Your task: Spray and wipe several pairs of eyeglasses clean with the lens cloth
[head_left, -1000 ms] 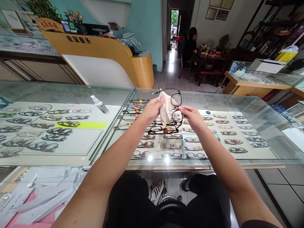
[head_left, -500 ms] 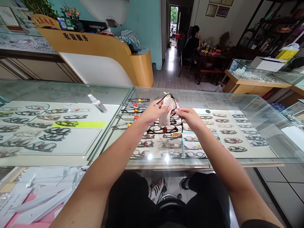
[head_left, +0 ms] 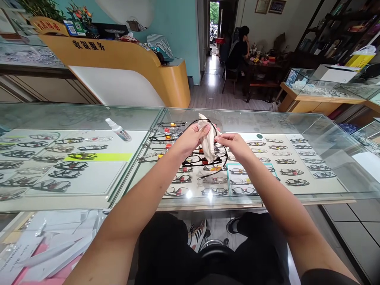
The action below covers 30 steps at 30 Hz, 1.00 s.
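Observation:
My left hand (head_left: 190, 138) pinches a cream cleaning cloth (head_left: 208, 138) around one lens of a black-framed pair of glasses (head_left: 221, 152). On the other side, my right hand (head_left: 233, 143) grips the same frame. Both hands hover just above the glass counter (head_left: 297, 122), near its middle. The cloth hides the lens being rubbed. A second black pair with an orange tag (head_left: 198, 160) lies on the glass directly under my hands.
A small spray bottle (head_left: 118, 130) lies on the glass to the left. Rows of glasses fill the display cases under the glass. A yellow cashier desk (head_left: 124, 63) stands behind. A seated person (head_left: 239, 51) is at a far table. Papers lie at lower left.
The glasses and cloth came down and toward me, from held high above the counter to close over the second pair. My right hand closed in next to the left.

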Tool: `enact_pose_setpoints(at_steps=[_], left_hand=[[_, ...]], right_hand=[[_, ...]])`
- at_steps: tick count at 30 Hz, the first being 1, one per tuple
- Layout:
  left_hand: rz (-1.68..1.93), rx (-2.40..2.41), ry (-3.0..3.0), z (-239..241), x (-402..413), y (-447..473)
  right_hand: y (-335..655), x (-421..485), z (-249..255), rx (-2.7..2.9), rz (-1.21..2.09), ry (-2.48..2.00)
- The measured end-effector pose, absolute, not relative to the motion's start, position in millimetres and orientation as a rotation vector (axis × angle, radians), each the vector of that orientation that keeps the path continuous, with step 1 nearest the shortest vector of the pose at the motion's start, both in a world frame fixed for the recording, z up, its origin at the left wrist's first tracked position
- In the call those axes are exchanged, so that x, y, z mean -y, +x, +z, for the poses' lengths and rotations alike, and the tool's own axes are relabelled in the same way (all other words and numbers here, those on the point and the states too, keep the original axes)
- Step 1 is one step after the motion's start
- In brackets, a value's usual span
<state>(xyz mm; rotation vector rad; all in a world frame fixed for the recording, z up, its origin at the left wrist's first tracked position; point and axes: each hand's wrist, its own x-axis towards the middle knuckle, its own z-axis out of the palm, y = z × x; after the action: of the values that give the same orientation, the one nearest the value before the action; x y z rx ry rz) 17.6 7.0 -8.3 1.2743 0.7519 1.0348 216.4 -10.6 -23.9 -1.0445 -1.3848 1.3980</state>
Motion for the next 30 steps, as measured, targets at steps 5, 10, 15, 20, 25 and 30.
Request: enact_pose_setpoints(at_steps=[5, 10, 15, 20, 25, 30], left_hand=[[1.007, -0.752, 1.205, -11, -14, 10], [1.051, -0.822, 1.316, -18, -16, 9], [1.163, -0.938, 1.567, -18, -11, 16], [1.203, -0.935, 1.634, -15, -15, 11], [1.031, -0.775, 1.533, -16, -24, -1], [1.209, -0.915, 1.547, -17, -13, 15]], right_hand=[[218, 10, -22, 1.396, 1.345, -1.071], [219, 9, -26, 1.432, 1.340, -1.105], [217, 9, -29, 1.404, 1.409, -1.079], [216, 8, -30, 1.369, 1.477, -0.987], [219, 3, -34, 1.359, 1.433, -0.998], [216, 4, -35, 1.371, 1.483, -0.992]])
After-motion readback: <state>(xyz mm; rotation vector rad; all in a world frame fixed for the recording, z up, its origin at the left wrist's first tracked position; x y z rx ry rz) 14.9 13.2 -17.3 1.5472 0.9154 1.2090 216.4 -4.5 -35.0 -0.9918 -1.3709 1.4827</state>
